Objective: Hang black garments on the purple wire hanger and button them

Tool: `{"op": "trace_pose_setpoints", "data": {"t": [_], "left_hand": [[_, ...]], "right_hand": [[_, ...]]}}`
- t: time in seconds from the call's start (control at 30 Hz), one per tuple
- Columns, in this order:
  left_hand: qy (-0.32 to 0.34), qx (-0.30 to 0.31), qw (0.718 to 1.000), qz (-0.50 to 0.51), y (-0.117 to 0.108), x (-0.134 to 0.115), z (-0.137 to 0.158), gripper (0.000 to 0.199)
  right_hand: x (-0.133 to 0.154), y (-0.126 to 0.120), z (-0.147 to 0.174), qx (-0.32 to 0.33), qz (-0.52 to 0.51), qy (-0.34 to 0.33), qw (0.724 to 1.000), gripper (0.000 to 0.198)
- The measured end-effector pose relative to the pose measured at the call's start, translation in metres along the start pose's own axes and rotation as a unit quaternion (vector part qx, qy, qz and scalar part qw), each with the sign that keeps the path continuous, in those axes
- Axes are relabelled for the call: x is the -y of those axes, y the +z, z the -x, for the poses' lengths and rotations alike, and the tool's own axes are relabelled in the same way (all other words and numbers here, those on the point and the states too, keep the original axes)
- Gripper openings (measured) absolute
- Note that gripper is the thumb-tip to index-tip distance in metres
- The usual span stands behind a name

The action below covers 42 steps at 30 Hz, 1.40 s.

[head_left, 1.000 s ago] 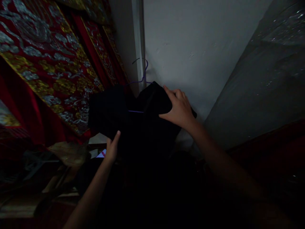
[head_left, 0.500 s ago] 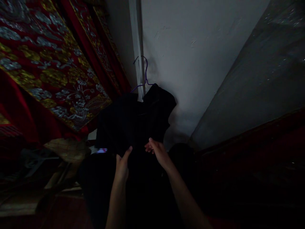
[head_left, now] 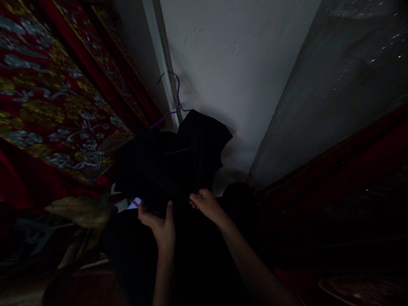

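Observation:
A dark garment (head_left: pixel 204 140) hangs on a thin purple wire hanger (head_left: pixel 179 91), its folds hard to make out in the dim light. My right hand (head_left: pixel 205 205) is closed on the front of the garment, pinching the cloth. To the left of it, my left hand (head_left: pixel 159 223) lies against the dark cloth with thumb and fingers spread apart. Its fingertips are close to a small white and red paper (head_left: pixel 135 203) at the garment's left edge.
Red cloth with gold and silver embroidery (head_left: pixel 63 93) hangs at the left. A pale strip (head_left: pixel 162 59) runs down the white wall (head_left: pixel 229 63) behind the hanger. Clear plastic sheeting (head_left: pixel 321 80) covers the right side. Woven material (head_left: pixel 83 210) sits low at left.
My right hand has gone from loosely open to pinching the cloth. My left hand has spread its thumb and fingers. The camera view has shifted and tilted slightly.

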<state>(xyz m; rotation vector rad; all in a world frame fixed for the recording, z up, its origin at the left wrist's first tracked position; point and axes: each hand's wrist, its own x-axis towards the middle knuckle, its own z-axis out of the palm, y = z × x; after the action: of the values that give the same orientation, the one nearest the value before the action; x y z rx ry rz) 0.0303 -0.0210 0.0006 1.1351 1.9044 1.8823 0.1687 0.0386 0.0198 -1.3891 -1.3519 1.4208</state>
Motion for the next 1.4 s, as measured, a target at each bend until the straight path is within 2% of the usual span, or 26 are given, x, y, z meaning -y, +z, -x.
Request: {"op": "trace_pose_setpoints", "data": {"t": [0.07, 0.1, 0.2, 0.23, 0.3, 0.4, 0.5, 0.6, 0.73, 0.87, 0.97, 1.13, 1.2, 1.33, 1.4], "left_hand": [[0.064, -0.004, 0.997, -0.045, 0.009, 0.008, 0.015, 0.088], [0.068, 0.031, 0.996, -0.047, 0.015, 0.012, 0.022, 0.081], [0.003, 0.182, 0.983, 0.012, 0.029, 0.021, 0.034, 0.050], [-0.021, 0.212, 0.977, 0.032, 0.032, 0.021, 0.033, 0.041], [-0.036, 0.225, 0.972, 0.050, 0.036, 0.017, 0.029, 0.025], [-0.007, 0.211, 0.977, 0.039, 0.037, 0.001, 0.020, 0.005], [0.011, 0.203, 0.978, 0.048, 0.037, -0.012, 0.019, 0.008], [0.015, 0.193, 0.979, 0.060, 0.035, -0.012, 0.024, 0.012], [0.031, 0.161, 0.984, 0.074, 0.033, 0.000, 0.027, 0.017], [0.024, 0.156, 0.983, 0.093, 0.032, 0.001, 0.026, 0.015], [0.024, 0.176, 0.981, 0.078, 0.032, -0.005, 0.027, 0.015], [0.045, 0.184, 0.979, 0.072, 0.027, -0.010, 0.027, 0.018], [0.052, 0.178, 0.980, 0.067, 0.025, -0.008, 0.024, 0.018], [0.076, 0.175, 0.980, 0.059, 0.021, -0.005, 0.016, 0.016], [0.086, 0.172, 0.980, 0.056, 0.020, -0.005, 0.013, 0.015]], "right_hand": [[0.002, 0.002, 0.004, 0.023, 0.002, 0.000, 1.000, 0.030], [0.003, 0.004, 0.006, 0.035, 0.002, -0.002, 0.999, 0.029], [0.006, 0.008, 0.010, 0.049, -0.009, -0.009, 0.999, 0.024], [0.006, 0.008, 0.011, 0.048, -0.018, -0.008, 0.999, 0.023], [0.006, 0.007, 0.011, 0.041, -0.037, -0.005, 0.998, 0.026], [0.002, 0.003, 0.011, 0.020, -0.080, -0.020, 0.996, 0.035], [-0.001, 0.000, 0.010, 0.014, -0.131, -0.074, 0.988, 0.040], [-0.003, -0.001, 0.010, 0.034, -0.147, -0.121, 0.981, 0.043], [-0.004, -0.004, 0.010, 0.111, -0.123, -0.104, 0.981, 0.041], [-0.002, -0.010, 0.014, 0.204, -0.103, -0.086, 0.970, 0.038], [-0.001, -0.010, 0.016, 0.166, -0.105, -0.080, 0.977, 0.041], [-0.003, -0.009, 0.015, 0.009, -0.007, -0.120, 0.993, 0.042], [-0.003, -0.010, 0.015, 0.016, -0.007, -0.132, 0.991, 0.038], [0.000, -0.014, 0.015, 0.095, -0.040, -0.145, 0.984, 0.030], [0.001, -0.014, 0.015, 0.091, -0.048, -0.146, 0.984, 0.028]]}}
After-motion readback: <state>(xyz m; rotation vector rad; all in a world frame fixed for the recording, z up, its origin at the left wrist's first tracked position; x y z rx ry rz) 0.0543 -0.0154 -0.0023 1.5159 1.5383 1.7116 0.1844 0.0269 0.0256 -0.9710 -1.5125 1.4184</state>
